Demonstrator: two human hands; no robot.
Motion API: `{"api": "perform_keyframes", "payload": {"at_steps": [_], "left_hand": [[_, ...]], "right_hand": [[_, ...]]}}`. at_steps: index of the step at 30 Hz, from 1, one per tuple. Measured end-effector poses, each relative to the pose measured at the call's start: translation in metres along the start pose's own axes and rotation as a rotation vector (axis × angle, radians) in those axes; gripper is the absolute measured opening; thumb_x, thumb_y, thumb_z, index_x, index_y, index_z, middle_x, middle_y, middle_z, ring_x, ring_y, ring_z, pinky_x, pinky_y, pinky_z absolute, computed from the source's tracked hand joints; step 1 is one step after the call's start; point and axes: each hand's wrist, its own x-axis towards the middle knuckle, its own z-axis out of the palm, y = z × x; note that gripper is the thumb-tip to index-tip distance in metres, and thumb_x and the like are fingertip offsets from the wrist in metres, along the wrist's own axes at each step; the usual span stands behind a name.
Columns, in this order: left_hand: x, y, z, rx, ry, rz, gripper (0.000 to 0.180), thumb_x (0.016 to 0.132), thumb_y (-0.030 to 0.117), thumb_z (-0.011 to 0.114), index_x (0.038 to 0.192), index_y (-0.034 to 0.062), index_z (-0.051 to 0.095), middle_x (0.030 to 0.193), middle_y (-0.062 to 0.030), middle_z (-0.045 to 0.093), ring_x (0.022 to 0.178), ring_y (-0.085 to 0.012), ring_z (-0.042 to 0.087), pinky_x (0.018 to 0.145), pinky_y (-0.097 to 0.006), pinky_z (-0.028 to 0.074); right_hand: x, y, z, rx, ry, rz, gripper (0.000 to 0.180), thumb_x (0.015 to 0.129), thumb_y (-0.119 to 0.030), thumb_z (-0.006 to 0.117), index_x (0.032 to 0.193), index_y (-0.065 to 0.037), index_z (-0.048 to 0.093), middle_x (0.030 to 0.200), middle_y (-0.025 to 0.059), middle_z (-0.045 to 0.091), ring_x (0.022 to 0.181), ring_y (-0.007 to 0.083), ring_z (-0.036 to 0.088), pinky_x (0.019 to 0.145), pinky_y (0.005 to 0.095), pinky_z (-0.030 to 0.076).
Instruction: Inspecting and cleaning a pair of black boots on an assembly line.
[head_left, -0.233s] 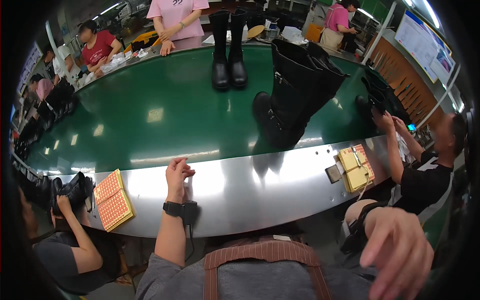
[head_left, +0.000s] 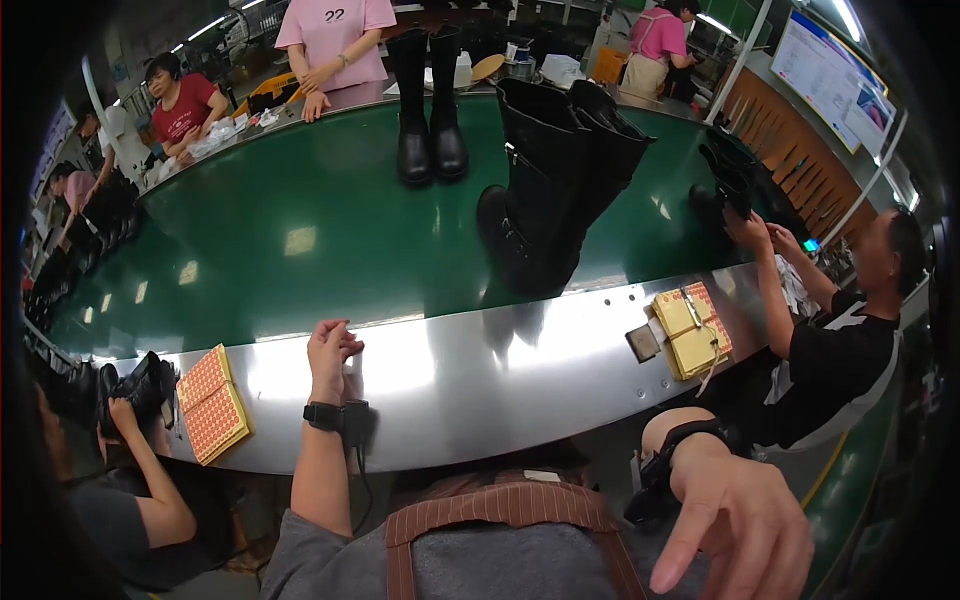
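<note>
Green belt [head_left: 230, 250] is looking like smooth glossy plastic, mirroring lamps, while the metal ledge [head_left: 450, 405] is showing a smooth, bare, shiny finish with bright glare. Near boots [head_left: 545, 180] are reading as matt leather or similar, with shiny metal buckles [head_left: 512, 152]; far boots [head_left: 445, 112] are looking smoother, with glossy toes. Left stack [head_left: 214, 405] and right stack [head_left: 694, 335] are appearing as printed paper or card, apron [head_left: 500, 508] is showing striped cloth, grey shirt [head_left: 490, 565] is looking matt.
</note>
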Motion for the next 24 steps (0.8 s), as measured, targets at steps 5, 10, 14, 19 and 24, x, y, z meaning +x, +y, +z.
{"api": "perform_keyframes", "payload": {"at_steps": [5, 10, 14, 19, 24], "left_hand": [[0.002, -0.003, -0.001, 0.055, 0.004, 0.026, 0.016, 0.095, 0.014, 0.058, 0.106, 0.0012, 0.059, 0.082, -0.0073, 0.059, 0.066, -0.0149, 0.064, 0.068, -0.030, 0.059], [0.008, -0.012, 0.000, 0.145, 0.022, 0.059, 0.015, 0.095, 0.013, 0.059, 0.105, 0.0028, 0.060, 0.078, -0.0051, 0.060, 0.063, -0.0125, 0.062, 0.064, -0.026, 0.056], [0.000, -0.007, 0.009, 0.181, 0.006, 0.058, 0.013, 0.094, 0.014, 0.060, 0.102, 0.0036, 0.062, 0.080, -0.0043, 0.061, 0.064, -0.0105, 0.059, 0.062, -0.024, 0.052], [-0.037, 0.023, 0.084, 0.431, -0.131, 0.240, 0.023, 0.089, 0.019, 0.068, 0.104, 0.0030, 0.064, 0.086, -0.0021, 0.063, 0.081, -0.0122, 0.059, 0.072, -0.027, 0.050], [-0.063, 0.039, 0.228, 0.735, -0.166, 0.912, 0.080, 0.078, 0.034, 0.078, 0.140, 0.0001, 0.041, 0.133, -0.0174, 0.046, 0.125, -0.0322, 0.045, 0.106, -0.041, 0.038]], "right_hand": [[-0.013, -0.006, -0.005, 0.077, -0.046, -0.029, 0.023, 0.096, -0.011, 0.057, 0.117, -0.009, 0.065, 0.124, 0.0090, 0.064, 0.115, 0.0219, 0.063, 0.092, 0.0522, 0.052], [-0.051, -0.016, -0.013, 0.008, -0.016, 0.071, 0.019, 0.085, -0.015, 0.074, 0.094, 0.001, 0.071, 0.099, 0.0144, 0.073, 0.093, 0.0237, 0.072, 0.089, 0.0394, 0.056], [-0.105, 0.003, -0.026, -0.605, 0.094, 0.672, 0.019, 0.081, -0.018, 0.076, 0.093, -0.003, 0.074, 0.096, 0.0101, 0.074, 0.088, 0.0234, 0.071, 0.084, 0.0380, 0.054], [-0.195, 0.066, -0.081, -0.879, 0.823, 1.198, 0.036, 0.088, -0.021, 0.072, 0.117, -0.001, 0.063, 0.103, 0.0109, 0.070, 0.092, 0.0170, 0.068, 0.083, 0.0298, 0.053], [-0.224, 0.126, -0.159, -1.625, 0.702, 0.877, 0.055, 0.084, -0.031, 0.075, 0.127, -0.001, 0.057, 0.112, 0.0165, 0.066, 0.108, 0.0323, 0.062, 0.087, 0.0401, 0.051]]}}
